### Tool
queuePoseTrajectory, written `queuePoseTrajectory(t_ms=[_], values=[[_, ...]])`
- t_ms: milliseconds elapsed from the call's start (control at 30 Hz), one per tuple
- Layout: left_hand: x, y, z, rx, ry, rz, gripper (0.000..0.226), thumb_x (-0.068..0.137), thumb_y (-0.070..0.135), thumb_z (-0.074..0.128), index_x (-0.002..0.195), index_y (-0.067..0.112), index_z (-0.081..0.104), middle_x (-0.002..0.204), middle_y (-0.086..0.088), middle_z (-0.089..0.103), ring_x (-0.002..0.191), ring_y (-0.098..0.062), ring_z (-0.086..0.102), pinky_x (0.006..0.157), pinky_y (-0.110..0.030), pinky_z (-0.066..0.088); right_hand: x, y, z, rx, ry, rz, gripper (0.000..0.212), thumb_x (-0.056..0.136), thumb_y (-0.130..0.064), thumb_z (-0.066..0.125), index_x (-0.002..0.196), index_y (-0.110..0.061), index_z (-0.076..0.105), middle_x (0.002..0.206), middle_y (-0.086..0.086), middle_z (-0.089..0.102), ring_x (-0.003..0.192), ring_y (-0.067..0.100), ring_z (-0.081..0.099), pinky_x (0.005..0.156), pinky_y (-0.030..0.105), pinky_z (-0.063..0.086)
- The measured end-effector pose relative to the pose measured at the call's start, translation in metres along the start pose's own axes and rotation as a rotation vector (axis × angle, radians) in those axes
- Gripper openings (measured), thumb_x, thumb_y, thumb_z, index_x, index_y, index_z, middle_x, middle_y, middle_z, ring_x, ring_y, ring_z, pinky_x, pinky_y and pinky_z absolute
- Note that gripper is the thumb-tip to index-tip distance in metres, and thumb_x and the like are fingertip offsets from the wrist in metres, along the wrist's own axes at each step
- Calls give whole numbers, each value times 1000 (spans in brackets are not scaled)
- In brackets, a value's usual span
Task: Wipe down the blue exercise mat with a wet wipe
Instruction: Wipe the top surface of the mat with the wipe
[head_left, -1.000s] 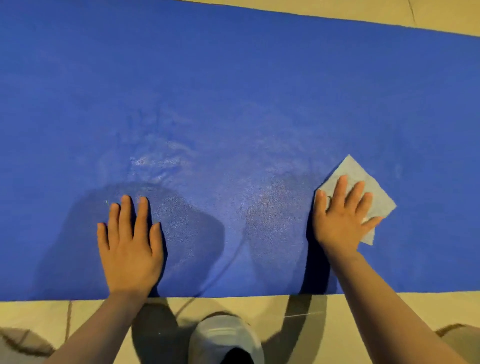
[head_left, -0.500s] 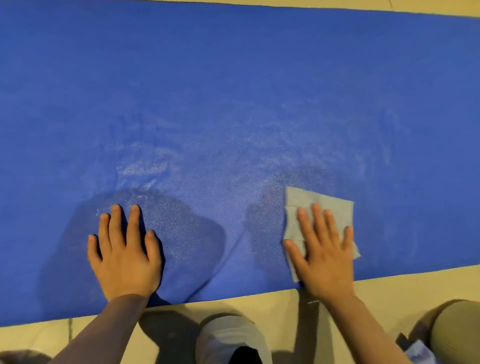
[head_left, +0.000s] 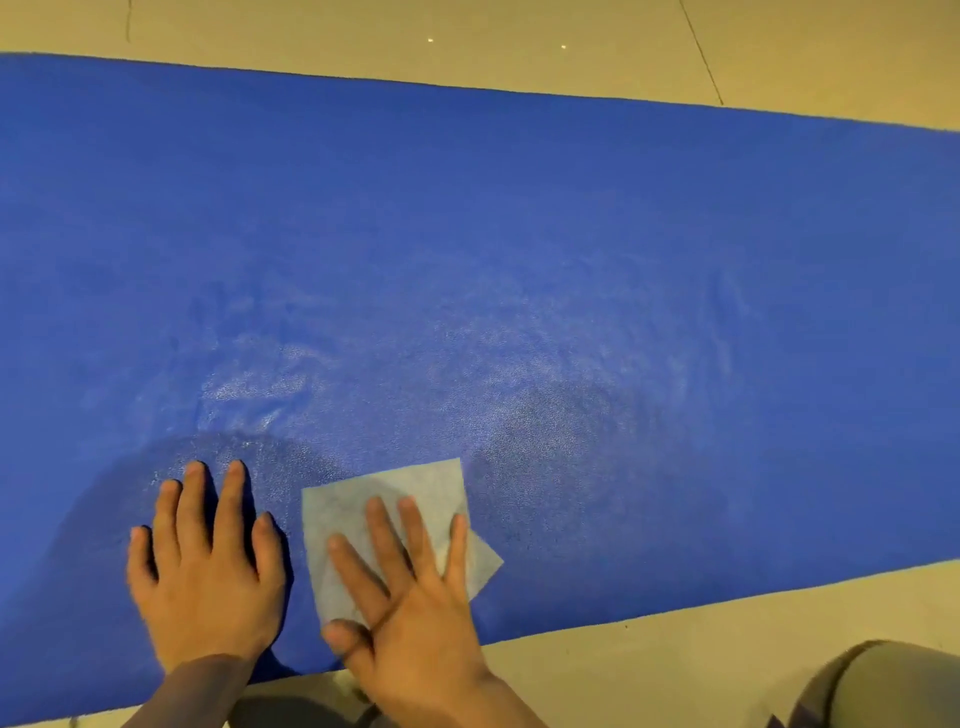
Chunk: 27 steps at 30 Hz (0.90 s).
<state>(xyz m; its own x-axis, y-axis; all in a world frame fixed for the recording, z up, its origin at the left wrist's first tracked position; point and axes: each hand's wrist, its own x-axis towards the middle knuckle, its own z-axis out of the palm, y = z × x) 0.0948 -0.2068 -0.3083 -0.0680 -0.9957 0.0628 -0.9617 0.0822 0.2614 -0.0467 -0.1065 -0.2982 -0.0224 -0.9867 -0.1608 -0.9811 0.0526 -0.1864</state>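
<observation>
A pale beige tiled floor (head_left: 519, 47) fills the room as far as the view reaches, with thin grout lines crossing it beyond the mat. One blue exercise mat (head_left: 519, 234) lies flat on that floor, running across the whole width of the view, its far edge near the top and its near edge slanting along the bottom. Its pebbled surface shows lighter, glistening streaks and patches around the middle, and darker shadows closer to the person.

One wet wipe (head_left: 363, 509), a pale grey-blue folded sheet, lies flat on the mat close to its near edge. Two hands are in view. The right hand (head_left: 410, 618) lies palm-down on the wipe, its fingers (head_left: 384, 525) straight and spread, pressing the sheet against the mat without curling round it. The left hand (head_left: 208, 582) rests palm-down on the bare mat just beside the wipe, fingers straight and close together, holding nothing. Two forearms enter from the bottom edge. A grey-clad knee (head_left: 878, 686) shows at the lower right, over the floor.
</observation>
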Motion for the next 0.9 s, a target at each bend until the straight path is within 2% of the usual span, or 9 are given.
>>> queuePoseTrajectory(t_ms=[67,133,300,467,567,633,700,767,900], values=[[0,-1,0,-10,9,0,61,92,39,30,142,11,52,152,-20,39,144,-37,29,113,-55,17,11,-1,-5,64,5,-39,62,89,-59,36,145,-33,43,158,3,32,149,27,18,110,56,16],[0,-2,2,-9,10,0,61,92,39,31,142,10,52,152,-20,39,144,-37,29,114,-53,16,16,7,-11,156,83,-31,61,90,-56,41,144,-28,43,158,3,30,148,25,22,110,55,17],[0,-4,3,9,-4,0,61,93,41,30,142,11,52,152,-19,40,144,-36,29,114,-52,17,18,34,-33,306,223,181,47,95,-40,46,138,-23,48,152,1,36,145,20,30,114,54,19],[1,-8,3,14,-47,8,62,94,42,30,144,12,50,153,-18,39,144,-35,29,115,-55,18,7,54,-30,232,139,175,45,98,-47,44,133,-23,55,153,3,38,144,24,30,114,57,21],[2,-9,4,27,-50,26,61,94,42,31,144,12,50,152,-18,41,143,-35,31,114,-56,20,-2,42,-23,152,76,-66,48,99,-50,42,137,-25,55,153,5,41,143,26,35,112,56,22],[3,-11,4,37,-58,33,60,95,42,32,144,13,49,152,-17,42,142,-35,33,113,-55,21,-5,35,-15,75,33,-209,48,100,-47,39,144,-29,48,156,3,36,143,24,34,113,54,21],[4,-12,3,50,-77,44,59,95,42,32,144,14,48,151,-17,42,142,-35,33,113,-53,20,-4,34,-10,56,8,-173,52,101,-50,35,150,-31,38,159,0,29,146,22,29,114,51,20],[4,-14,2,52,-105,62,58,96,43,32,144,15,48,151,-16,43,141,-35,34,113,-53,19,1,33,-11,26,-35,-67,58,99,-56,30,151,-32,34,160,0,28,147,22,27,112,54,20],[6,-20,-8,-49,-231,77,62,96,48,29,147,18,46,155,-13,38,145,-31,27,116,-53,18,16,27,-21,-18,-135,37,65,98,-63,13,146,-30,41,154,4,40,141,25,33,109,63,20]])
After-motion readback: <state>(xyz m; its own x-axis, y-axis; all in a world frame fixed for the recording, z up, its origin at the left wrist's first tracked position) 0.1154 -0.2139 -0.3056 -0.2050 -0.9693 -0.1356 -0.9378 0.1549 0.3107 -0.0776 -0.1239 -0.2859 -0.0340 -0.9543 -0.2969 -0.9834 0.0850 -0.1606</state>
